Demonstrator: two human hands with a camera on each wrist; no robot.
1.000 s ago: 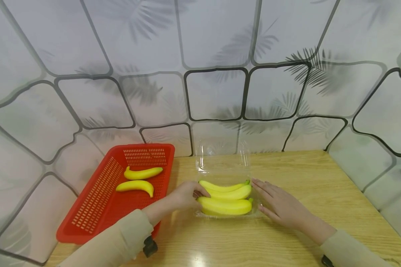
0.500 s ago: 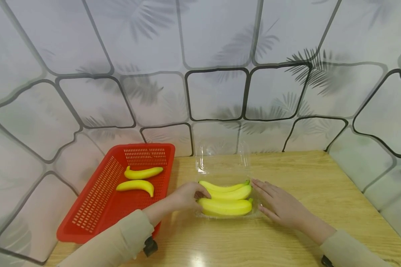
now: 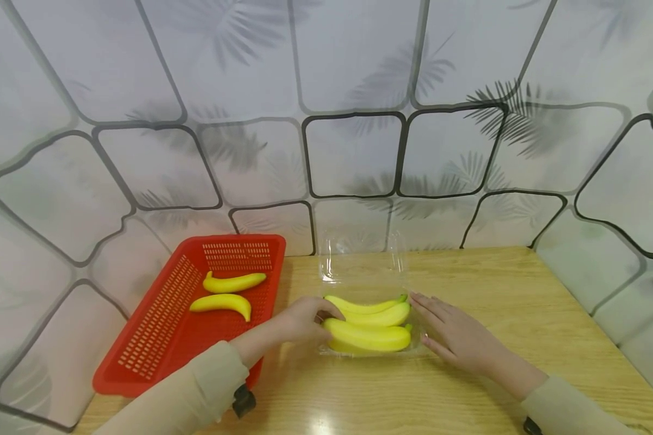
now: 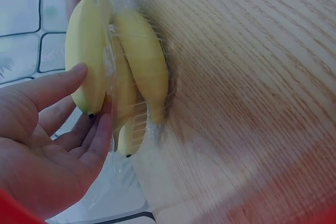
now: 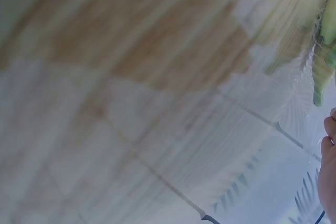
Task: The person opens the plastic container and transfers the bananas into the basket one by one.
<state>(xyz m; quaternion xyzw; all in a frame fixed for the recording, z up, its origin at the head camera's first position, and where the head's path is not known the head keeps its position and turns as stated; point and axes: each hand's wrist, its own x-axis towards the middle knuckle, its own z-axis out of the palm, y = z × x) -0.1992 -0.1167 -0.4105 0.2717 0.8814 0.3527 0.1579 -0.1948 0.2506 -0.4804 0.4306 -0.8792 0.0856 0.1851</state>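
In the head view, a clear plastic clamshell box (image 3: 361, 272) stands with its lid raised at the back. Several yellow bananas lie in it, some stacked. My left hand (image 3: 305, 319) pinches the stem-less left end of the front banana (image 3: 366, 336), thumb on one side and fingers on the other. The left wrist view has this banana (image 4: 86, 51) above the box's rim, with other bananas (image 4: 144, 51) inside the clear wall. My right hand (image 3: 462, 332) rests against the box's right side with straight fingers; only its edge (image 5: 328, 166) enters the right wrist view.
To the left, a red plastic basket (image 3: 274, 266) holds two more bananas, a rear one (image 3: 234, 283) and a front one (image 3: 220, 303). Behind the wooden table (image 3: 468, 272) stands a patterned wall (image 3: 354, 157). My left forearm crosses the basket's near right corner.
The left end of the front banana has risen slightly in my left hand. My right hand stays where it was, and the basket has not moved.
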